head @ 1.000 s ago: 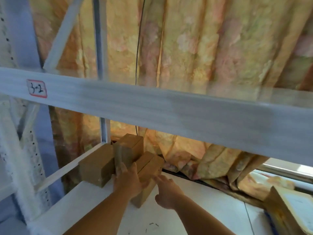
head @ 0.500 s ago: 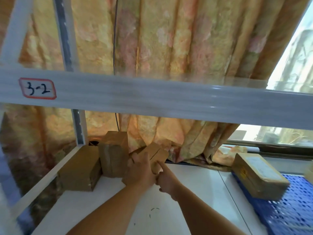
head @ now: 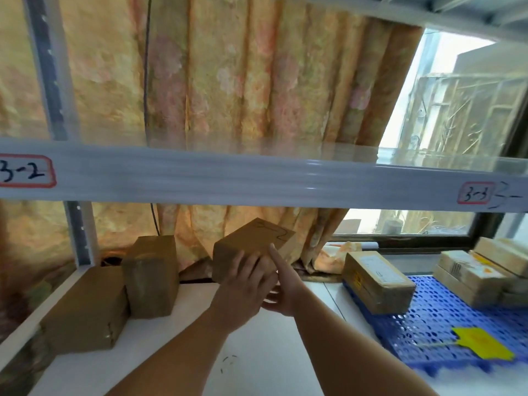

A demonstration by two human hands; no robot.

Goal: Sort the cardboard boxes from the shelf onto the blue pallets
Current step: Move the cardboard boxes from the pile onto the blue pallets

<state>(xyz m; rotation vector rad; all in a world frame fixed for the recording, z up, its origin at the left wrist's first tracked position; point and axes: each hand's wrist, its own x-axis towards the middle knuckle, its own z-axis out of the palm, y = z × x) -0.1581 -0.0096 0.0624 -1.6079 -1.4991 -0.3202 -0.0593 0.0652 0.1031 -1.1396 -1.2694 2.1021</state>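
One cardboard box [head: 254, 244] is now up off the white shelf [head: 271, 352], tilted. I see the left hand [head: 243, 284] curled over it and the right hand [head: 281, 292] pressing a straight forefinger alongside. Two shelf boxes [head: 85, 307] stay put, and the blue pallet [head: 434, 332] carries several parcels [head: 377, 278].

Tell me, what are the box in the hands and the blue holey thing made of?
The held box looks like brown cardboard: dull, matte, with a pen scribble on top. The blue pallet looks like moulded plastic: slightly shiny, one even colour, a regular grid of holes.
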